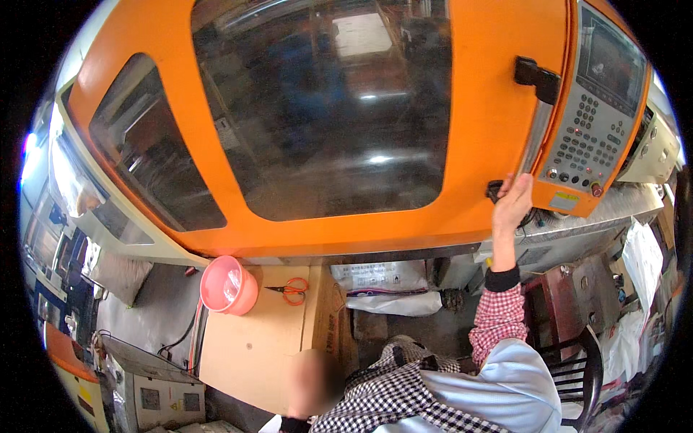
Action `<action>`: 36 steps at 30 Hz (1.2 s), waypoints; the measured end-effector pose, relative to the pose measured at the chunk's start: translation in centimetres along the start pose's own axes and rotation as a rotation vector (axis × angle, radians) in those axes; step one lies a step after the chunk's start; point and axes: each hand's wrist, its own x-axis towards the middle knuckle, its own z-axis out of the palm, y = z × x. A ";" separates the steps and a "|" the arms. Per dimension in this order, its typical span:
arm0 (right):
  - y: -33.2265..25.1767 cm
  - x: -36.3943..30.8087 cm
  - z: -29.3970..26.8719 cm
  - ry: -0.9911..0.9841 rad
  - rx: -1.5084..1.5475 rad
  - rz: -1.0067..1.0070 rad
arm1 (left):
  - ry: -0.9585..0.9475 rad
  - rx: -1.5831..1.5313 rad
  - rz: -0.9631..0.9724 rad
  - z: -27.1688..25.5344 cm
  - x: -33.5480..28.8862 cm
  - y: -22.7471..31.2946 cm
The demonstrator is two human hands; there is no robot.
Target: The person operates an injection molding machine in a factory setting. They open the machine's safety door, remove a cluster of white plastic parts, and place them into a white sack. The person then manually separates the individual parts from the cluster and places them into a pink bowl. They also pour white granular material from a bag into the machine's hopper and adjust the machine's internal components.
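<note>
My right hand (pixel 512 205) reaches up at the right and is closed round the lower end of a long metal door handle (pixel 538 133). Black brackets hold this handle to the orange machine door (pixel 498 108), which has a large dark window (pixel 325 123). My left hand (pixel 306 384) is low in the picture, over the near edge of a cardboard box. A smear covers it, so its fingers cannot be made out. On the box beyond it lie orange-handled scissors (pixel 294 291), and a pink plastic bucket (pixel 229 286) stands beside them.
The cardboard box (pixel 249 346) is below the machine. Right of the door is a control panel (pixel 593 123) with a screen, keys and a red button. A dark chair (pixel 588 372) stands at the lower right, and white sacks (pixel 386 289) lie under the machine.
</note>
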 end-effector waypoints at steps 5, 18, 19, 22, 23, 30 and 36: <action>-1.4 -4.3 3.1 -0.105 -0.051 -0.034 | 0.292 -0.452 0.056 -3.8 14.5 4.7; -2.2 -9.4 6.4 -0.847 0.158 -0.373 | 0.330 -0.657 0.204 -3.9 29.8 12.2; -1.8 -9.9 6.3 -0.834 0.154 -0.418 | 0.428 -0.766 0.141 -3.2 30.1 12.1; 1.4 -12.1 4.6 -0.787 0.279 -0.512 | 0.467 -0.809 0.074 -4.2 30.2 11.7; 3.6 -13.3 3.5 -0.800 0.340 -0.539 | 0.498 -0.791 0.034 -4.0 30.2 11.6; 13.3 -24.1 -5.4 -1.212 -0.160 0.083 | 0.512 -0.671 -0.137 -3.6 28.7 7.8; 21.2 -32.6 -11.7 -1.333 -0.450 0.454 | 0.630 -0.746 -0.045 -3.1 27.7 6.7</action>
